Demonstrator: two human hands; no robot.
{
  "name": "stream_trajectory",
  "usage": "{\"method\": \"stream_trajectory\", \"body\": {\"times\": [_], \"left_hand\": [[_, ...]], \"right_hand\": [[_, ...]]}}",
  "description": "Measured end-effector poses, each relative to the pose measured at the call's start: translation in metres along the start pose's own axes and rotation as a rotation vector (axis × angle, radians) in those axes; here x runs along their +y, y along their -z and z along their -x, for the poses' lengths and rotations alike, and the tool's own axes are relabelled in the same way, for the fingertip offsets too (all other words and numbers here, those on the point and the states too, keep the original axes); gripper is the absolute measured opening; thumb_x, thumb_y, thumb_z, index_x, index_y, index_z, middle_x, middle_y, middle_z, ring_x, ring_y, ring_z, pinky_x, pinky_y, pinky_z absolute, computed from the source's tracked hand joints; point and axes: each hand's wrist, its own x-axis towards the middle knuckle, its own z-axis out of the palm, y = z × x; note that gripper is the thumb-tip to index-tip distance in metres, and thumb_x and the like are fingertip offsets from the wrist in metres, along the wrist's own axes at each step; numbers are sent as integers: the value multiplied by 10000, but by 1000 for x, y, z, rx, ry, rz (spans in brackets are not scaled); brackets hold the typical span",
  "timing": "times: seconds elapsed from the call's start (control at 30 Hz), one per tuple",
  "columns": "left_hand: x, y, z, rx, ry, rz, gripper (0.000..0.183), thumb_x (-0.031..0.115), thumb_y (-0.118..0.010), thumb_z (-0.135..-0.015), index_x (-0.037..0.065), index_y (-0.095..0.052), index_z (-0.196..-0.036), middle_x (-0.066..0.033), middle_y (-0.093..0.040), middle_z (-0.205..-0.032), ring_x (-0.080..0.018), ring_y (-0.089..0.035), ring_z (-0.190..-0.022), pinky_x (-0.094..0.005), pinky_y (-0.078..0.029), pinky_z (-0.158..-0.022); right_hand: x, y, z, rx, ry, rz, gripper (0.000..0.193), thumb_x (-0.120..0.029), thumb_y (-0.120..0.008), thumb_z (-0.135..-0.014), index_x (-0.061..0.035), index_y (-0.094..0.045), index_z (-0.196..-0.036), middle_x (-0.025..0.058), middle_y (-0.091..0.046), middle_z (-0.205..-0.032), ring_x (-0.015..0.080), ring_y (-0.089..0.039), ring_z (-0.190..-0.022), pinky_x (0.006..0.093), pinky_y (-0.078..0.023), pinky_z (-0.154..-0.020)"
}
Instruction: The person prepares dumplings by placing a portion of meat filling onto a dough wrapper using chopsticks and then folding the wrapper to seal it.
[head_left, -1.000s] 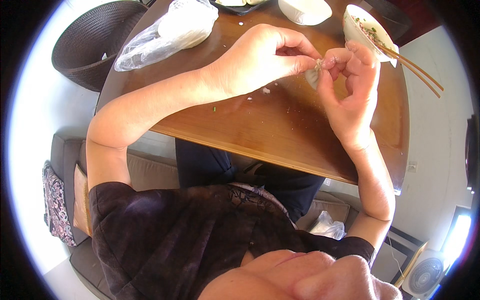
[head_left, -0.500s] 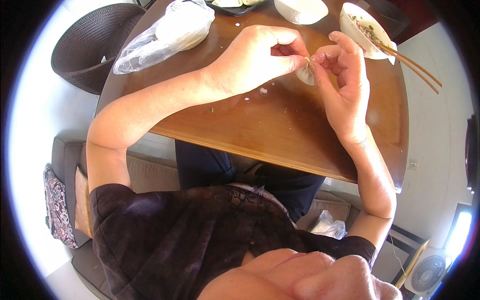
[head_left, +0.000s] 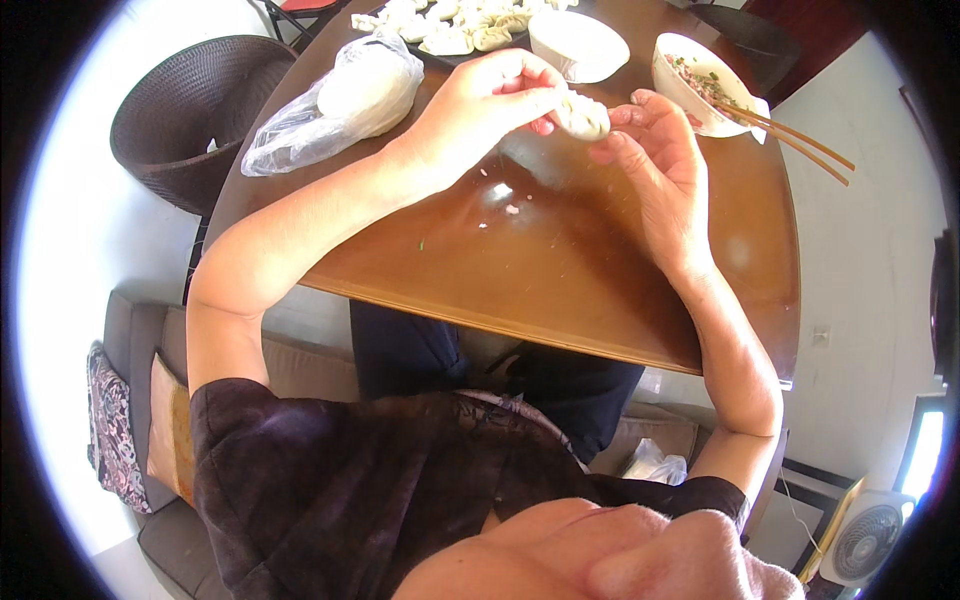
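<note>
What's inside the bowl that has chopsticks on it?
The bowl holds a pinkish mix with green bits; the chopsticks lean over its rim. The mix covers the bowl's bottom, so the bottom and the mix's depth can't be seen.

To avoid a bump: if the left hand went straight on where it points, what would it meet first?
The left hand, holding the dumpling, would probably meet the right hand first; depth between them is hard to judge.

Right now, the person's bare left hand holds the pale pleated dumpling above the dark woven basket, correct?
Not above the dark woven basket: the head view shows the left hand holding the pale pleated dumpling above the glossy brown wooden table.
</note>
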Motion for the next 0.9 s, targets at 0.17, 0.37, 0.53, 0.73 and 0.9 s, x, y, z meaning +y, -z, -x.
{"method": "stream_trajectory", "body": {"times": [0.17,0.37,0.53,0.73,0.9], "left_hand": [[-3,0,2,-29,9,-85,191,140,-576,-983,11,-633,-1111,-64,-671,-1029,-115,-604,-923,-253,-485,-828],[0,-4,4,-46,-31,-135,208,150,-641,-946,-14,-651,-1073,-36,-662,-980,-87,-586,-851,-243,-496,-801],[0,-6,5,-65,-31,-207,171,117,-637,-941,6,-664,-1068,-16,-663,-960,-76,-601,-856,-228,-496,-801],[1,-6,7,-104,-81,-385,179,64,-618,-945,9,-637,-1115,-39,-662,-993,-89,-626,-905,-234,-517,-824],[3,-7,9,-101,-127,-475,153,56,-624,-939,12,-636,-1084,-43,-661,-984,-85,-629,-886,-231,-522,-804]], "right_hand": [[1,3,-2,19,-138,-54,266,-60,-624,-942,15,-549,-1185,77,-628,-1063,168,-658,-917,279,-541,-841],[4,3,1,12,-150,-54,182,-88,-655,-933,3,-643,-1090,60,-682,-994,129,-666,-878,245,-532,-801],[0,1,3,-16,-152,-39,164,-86,-652,-935,9,-665,-1068,63,-691,-973,120,-663,-866,241,-529,-800],[2,0,3,-27,-44,115,134,-73,-655,-927,16,-668,-1027,42,-663,-970,106,-636,-866,231,-513,-796],[2,-1,4,-41,-24,179,78,-57,-665,-912,-9,-671,-972,28,-641,-943,92,-605,-853,238,-497,-783]]}}
